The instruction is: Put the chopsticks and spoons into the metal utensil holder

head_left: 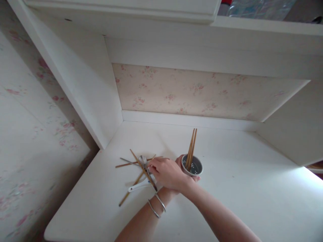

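Note:
My left hand (179, 162), with two silver bangles at its wrist, is wrapped round a grey cup (199, 167) with holes in its bottom. Several wooden chopsticks (191, 144) stand in the cup, leaning on one another. My right arm crosses over the left. Its hand (165, 169) is at the edge of a loose pile, fingers bent together; what lies between them is hidden. In the pile are a metal spoon (142, 159), a white spoon (137, 186), crossed chopsticks (124, 200) and a thin grey metal rod (127, 161).
The white desktop (239, 201) is enclosed by a left side panel (85, 77) and a back edge strip (189, 120). Low above it hangs a shelf (202, 43). Clear plastic bottles (259, 8) lie on it at top right.

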Available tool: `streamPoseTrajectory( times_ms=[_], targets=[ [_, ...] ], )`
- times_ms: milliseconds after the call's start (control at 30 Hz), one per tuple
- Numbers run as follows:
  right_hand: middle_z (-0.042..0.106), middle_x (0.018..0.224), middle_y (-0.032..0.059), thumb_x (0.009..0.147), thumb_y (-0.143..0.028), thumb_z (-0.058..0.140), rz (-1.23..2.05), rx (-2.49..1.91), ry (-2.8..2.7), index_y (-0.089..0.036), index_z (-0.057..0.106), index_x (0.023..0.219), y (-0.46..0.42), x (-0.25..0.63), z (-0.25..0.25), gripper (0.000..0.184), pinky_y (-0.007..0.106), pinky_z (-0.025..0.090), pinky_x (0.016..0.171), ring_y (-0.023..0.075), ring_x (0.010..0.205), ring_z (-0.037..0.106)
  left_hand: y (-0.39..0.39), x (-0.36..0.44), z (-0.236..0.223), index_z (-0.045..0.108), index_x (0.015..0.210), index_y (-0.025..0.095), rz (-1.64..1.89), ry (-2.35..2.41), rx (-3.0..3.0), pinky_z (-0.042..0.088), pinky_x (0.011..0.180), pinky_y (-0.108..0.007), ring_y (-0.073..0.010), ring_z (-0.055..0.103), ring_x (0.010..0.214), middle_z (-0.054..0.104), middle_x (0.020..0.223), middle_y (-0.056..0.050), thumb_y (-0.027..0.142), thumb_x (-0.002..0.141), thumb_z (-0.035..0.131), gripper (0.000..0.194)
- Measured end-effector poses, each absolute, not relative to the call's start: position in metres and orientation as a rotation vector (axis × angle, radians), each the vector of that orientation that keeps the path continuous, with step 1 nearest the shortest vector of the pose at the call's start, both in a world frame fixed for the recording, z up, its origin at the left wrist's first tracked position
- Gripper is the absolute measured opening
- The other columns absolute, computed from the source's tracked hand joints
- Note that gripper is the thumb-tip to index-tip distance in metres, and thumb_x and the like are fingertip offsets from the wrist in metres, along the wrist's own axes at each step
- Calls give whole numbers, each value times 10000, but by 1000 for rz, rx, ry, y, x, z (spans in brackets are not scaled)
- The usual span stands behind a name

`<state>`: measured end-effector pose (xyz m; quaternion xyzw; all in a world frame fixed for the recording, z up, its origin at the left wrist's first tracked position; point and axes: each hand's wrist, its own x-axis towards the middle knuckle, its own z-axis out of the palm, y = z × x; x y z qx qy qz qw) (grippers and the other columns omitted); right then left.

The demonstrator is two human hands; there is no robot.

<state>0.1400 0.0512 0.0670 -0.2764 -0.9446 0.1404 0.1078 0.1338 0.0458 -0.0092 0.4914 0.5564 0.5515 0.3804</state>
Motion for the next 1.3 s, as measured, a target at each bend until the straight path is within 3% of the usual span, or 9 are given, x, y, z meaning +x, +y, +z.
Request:
streamPoseTrajectory(
  times_ms=[133, 267, 433, 567, 833, 1033, 1300],
  targets=[
    [739, 893, 88, 909, -176, 454, 255, -725, -3081, -186, 675, 907, 51, 114, 54, 222, 331, 528, 662, 253, 807, 712, 50, 132, -12, 584, 1205, 237, 1229, 1454, 1281, 465, 880, -405, -298, 609, 977, 672, 1057, -73, 332, 398, 914, 877],
    [735, 835, 128, 856, -156, 531, 84, -578, -3234, -164, 693, 909, 49, 95, 48, 171, 387, 557, 621, 299, 783, 718, 52, 129, -12, 550, 1229, 235, 1244, 1334, 1307, 458, 923, -399, -274, 599, 1033, 651, 1131, -76, 334, 462, 892, 846],
    [735, 836, 172, 844, -104, 572, -28, -473, -3332, -120, 710, 833, 58, 77, 36, 140, 402, 564, 665, 296, 812, 720, 52, 129, -13, 522, 1247, 217, 1242, 1342, 1271, 442, 962, -417, -291, 576, 1092, 627, 1182, -95, 289, 447, 891, 884],
    [741, 830, 145, 873, -98, 546, -25, -390, -3332, -127, 712, 827, 66, 73, 31, 175, 403, 554, 717, 279, 818, 721, 54, 131, -19, 512, 1256, 217, 1262, 1363, 1290, 455, 943, -409, -279, 590, 1055, 627, 1170, -85, 318, 426, 898, 921],
    [747, 987, 43, 989, -349, 388, 265, -700, -3104, -285, 691, 1037, 70, 75, 31, 314, 325, 523, 766, 227, 930, 698, 57, 131, -24, 538, 1197, 208, 1324, 1314, 1349, 466, 919, -378, -252, 595, 1007, 636, 1128, -67, 327, 448, 881, 832],
    [743, 1041, 22, 984, -367, 389, 459, -810, -2996, -340, 660, 1173, 70, 77, 37, 331, 304, 494, 811, 210, 959, 689, 58, 132, -31, 501, 1237, 207, 1315, 1316, 1347, 475, 904, -383, -248, 597, 992, 634, 1121, -68, 349, 459, 879, 876],
    [752, 977, -11, 971, -382, 441, 673, -787, -2835, -343, 683, 1137, 72, 82, 41, 296, 265, 464, 772, 177, 873, 681, 58, 138, -34, 505, 1247, 218, 1362, 1311, 1298, 455, 944, -409, -267, 584, 1042, 623, 1153, -75, 297, 457, 881, 879]
  ],
)
